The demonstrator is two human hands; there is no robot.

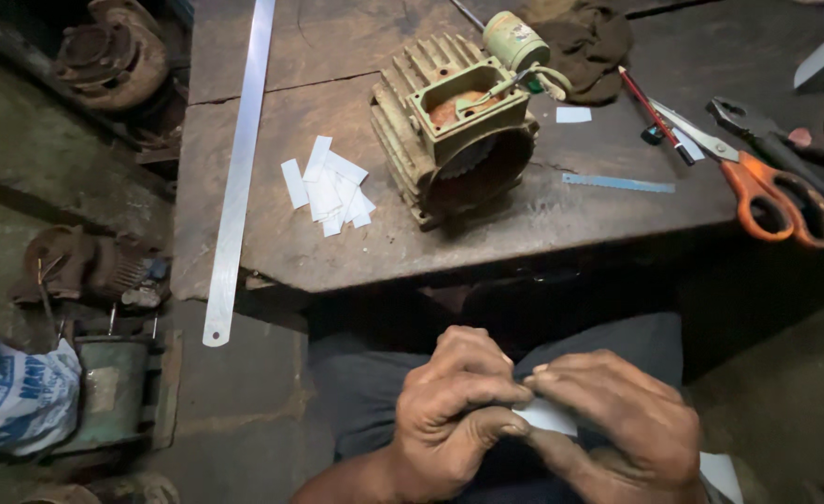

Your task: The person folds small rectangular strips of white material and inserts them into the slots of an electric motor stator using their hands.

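Over my lap, my left hand (454, 411) and my right hand (622, 420) meet, both pinching one small white paper strip (547, 417) between fingers and thumbs. Most of the strip is hidden by the fingers. On the dark worn workbench (272, 243) ahead lies a pile of several similar white strips (330, 185). To their right stands a greenish ribbed motor housing (454, 126) with an open round front and a small green cylinder (514, 39) on top.
A long steel ruler (236, 177) lies along the bench's left side. Orange-handled scissors (771, 191), a red pencil (653, 112), a hacksaw blade piece (617, 183) and pliers (757, 126) lie at the right, a dark rag (589, 37) behind. Old motor parts (85, 266) sit on the floor at the left.
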